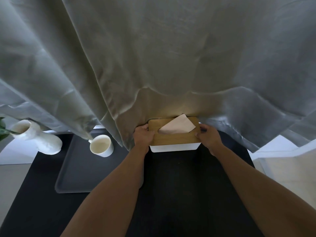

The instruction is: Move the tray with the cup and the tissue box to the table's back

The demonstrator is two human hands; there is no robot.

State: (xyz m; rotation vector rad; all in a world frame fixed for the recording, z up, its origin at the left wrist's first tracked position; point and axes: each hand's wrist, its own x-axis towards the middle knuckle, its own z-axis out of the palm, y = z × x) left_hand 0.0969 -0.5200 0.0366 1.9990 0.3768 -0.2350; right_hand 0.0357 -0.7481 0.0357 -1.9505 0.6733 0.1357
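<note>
Left hand (pixel 143 136) and right hand (pixel 209 136) gripping the tissue box (pixel 174 139) ends, against the curtain (pixel 153 57); cup (pixel 101 145) upright on the tray (pixel 75 168). Vase (pixel 36 136) beside tray.

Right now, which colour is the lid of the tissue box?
Light brown wood, over a white body; the head view shows the tissue box.

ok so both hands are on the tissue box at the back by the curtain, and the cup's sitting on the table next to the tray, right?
Not quite. The head view shows the cup standing on the tray, at its back, not on the table beside it. The rest holds: left hand and right hand grip the ends of the tissue box by the curtain.
</note>
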